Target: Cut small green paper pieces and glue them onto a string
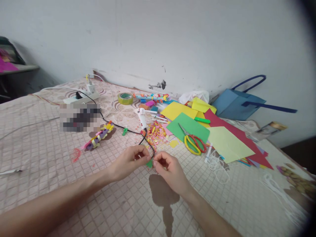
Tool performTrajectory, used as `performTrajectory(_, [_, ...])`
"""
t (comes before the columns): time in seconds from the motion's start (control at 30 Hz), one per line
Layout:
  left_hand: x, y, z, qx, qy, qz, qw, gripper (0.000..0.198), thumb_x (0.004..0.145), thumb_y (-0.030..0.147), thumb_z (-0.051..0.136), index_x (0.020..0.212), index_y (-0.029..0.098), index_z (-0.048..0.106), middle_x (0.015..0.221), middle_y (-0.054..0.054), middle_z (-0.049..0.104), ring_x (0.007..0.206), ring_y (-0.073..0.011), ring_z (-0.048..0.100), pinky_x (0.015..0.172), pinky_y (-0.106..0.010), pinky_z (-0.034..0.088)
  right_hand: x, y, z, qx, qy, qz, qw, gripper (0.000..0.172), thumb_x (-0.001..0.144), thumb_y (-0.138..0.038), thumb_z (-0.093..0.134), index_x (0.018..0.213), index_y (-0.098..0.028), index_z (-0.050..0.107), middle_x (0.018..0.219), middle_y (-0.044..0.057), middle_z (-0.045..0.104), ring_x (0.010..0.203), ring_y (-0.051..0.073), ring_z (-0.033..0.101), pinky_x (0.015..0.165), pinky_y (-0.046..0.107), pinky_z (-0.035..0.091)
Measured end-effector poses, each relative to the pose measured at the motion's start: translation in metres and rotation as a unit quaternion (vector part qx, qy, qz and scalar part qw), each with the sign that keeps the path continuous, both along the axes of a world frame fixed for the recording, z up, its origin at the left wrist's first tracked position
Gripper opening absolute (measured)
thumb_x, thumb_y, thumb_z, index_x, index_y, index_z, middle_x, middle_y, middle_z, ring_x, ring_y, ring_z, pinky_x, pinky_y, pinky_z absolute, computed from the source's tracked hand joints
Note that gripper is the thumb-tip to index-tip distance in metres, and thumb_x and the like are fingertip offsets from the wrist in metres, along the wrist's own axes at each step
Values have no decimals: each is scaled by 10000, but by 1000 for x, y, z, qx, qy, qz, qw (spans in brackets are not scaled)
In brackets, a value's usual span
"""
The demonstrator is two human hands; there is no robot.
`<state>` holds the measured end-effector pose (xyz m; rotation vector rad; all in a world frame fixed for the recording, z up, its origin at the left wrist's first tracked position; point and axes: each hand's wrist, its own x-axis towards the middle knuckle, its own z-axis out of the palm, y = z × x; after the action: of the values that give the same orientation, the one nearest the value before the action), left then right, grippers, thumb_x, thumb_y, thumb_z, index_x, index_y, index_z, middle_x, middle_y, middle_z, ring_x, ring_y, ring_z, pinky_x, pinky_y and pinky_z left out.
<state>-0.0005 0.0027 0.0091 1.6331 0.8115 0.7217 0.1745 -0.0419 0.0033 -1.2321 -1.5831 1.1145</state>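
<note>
- Pale checked cloth (pixel 56 158) spreads wide before the white plastic glue gun (pixel 141 119).
- Left hand (pixel 130 162) pinches a small green scrap (pixel 149 163).
- Right hand (pixel 171 171): hold hidden, can't tell.

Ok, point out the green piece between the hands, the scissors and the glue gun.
Green piece (pixel 149 164): head view, on its visible middle.
Scissors (pixel 189 135): head view, near the pivot between blades and handles.
Glue gun (pixel 142 118): head view, on its white body.
</note>
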Motion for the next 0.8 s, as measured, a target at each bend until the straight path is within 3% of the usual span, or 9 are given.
performTrajectory(0.2, [1, 3, 1, -81, -52, -5, 995, 236, 784, 357, 615, 868, 139, 575, 782, -30, 604, 692, -130, 538, 593, -222, 414, -2, 0, -3, -22, 102, -52, 993, 190, 847, -339, 556, 738, -185, 534, 640, -27, 515, 555, 106, 496, 533, 231, 415])
performTrajectory(0.37, [1, 4, 4, -143, -32, 16, 989, 231, 743, 350, 649, 730, 133, 570, 639, 9, 572, 582, -99, 494, 564, -218, 379, -2, 1, -3, -29, 103, -35, 994, 191, 841, -347, 564, 739, -187, 544, 608, -33, 512, 543, 105, 493, 537, 235, 425])
performTrajectory(0.6, [2, 3, 5, -108, -21, -2, 994, 228, 724, 344, 657, 701, 132, 576, 615, 17, 557, 579, -101, 486, 544, -217, 368, -5, 1, -7, -31, 71, -10, 997, 177, 828, -344, 568, 753, -187, 532, 609, -39, 500, 528, 99, 475, 509, 226, 390])
performTrajectory(0.67, [2, 3, 5, -110, -32, 9, 993, 227, 725, 346, 655, 699, 137, 570, 617, 19, 561, 576, -100, 491, 546, -218, 377, -2, 4, -5, -9, 39, 3, 999, 181, 853, -336, 525, 750, -188, 537, 612, -32, 511, 537, 103, 487, 508, 221, 393])
performTrajectory(0.73, [2, 4, 5, -122, -40, 39, 991, 239, 727, 361, 652, 702, 144, 557, 613, 22, 567, 575, -101, 505, 556, -220, 393, 10, 11, -1, 53, -57, -14, 997, 180, 873, -316, 486, 761, -193, 556, 652, -15, 547, 584, 114, 516, 533, 221, 409])
performTrajectory(0.8, [2, 5, 6, -137, -39, 60, 988, 257, 728, 382, 651, 710, 148, 545, 622, 16, 590, 587, -108, 533, 577, -228, 414, 35, 23, 4, 129, -217, -91, 963, 158, 865, -296, 481, 766, -206, 567, 719, 2, 589, 651, 134, 545, 594, 239, 435])
